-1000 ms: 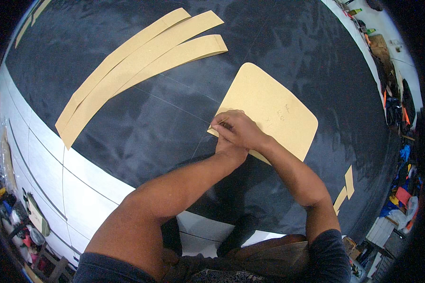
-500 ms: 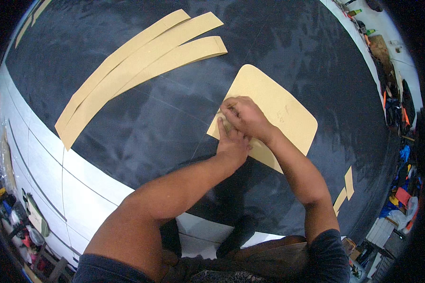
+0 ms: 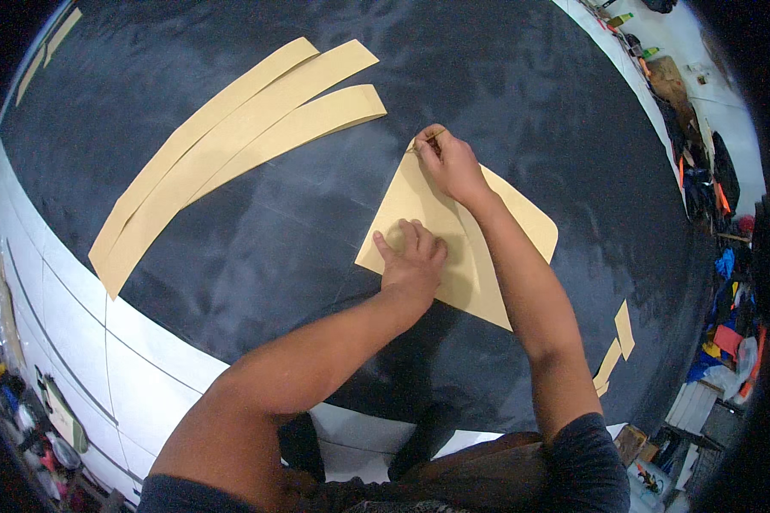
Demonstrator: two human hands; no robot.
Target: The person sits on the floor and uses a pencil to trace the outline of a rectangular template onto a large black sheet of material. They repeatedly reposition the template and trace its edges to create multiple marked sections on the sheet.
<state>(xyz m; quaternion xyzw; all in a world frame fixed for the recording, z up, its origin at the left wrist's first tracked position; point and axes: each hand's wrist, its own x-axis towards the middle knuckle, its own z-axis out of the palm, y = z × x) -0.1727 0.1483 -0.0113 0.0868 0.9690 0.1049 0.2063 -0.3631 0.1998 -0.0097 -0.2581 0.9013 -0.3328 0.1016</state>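
Observation:
A tan paper pattern piece (image 3: 522, 224) with rounded corners lies on the black sheet (image 3: 505, 77) that covers the table. My left hand (image 3: 412, 261) presses flat on the piece near its lower left edge, fingers spread. My right hand (image 3: 449, 162) is at the piece's top left corner, closed around a thin marking stick (image 3: 428, 139) whose tip touches the edge of the pattern.
Three long tan strips (image 3: 231, 145) lie fanned out at the upper left on the black sheet. Small tan offcuts (image 3: 618, 342) sit at the lower right. White table surface (image 3: 85, 342) shows at the left. Clutter, boxes and coloured cloth line the right rim.
My right hand has moved up along the pattern's left edge from its lower corner to the top corner. My left hand stayed pressing the piece.

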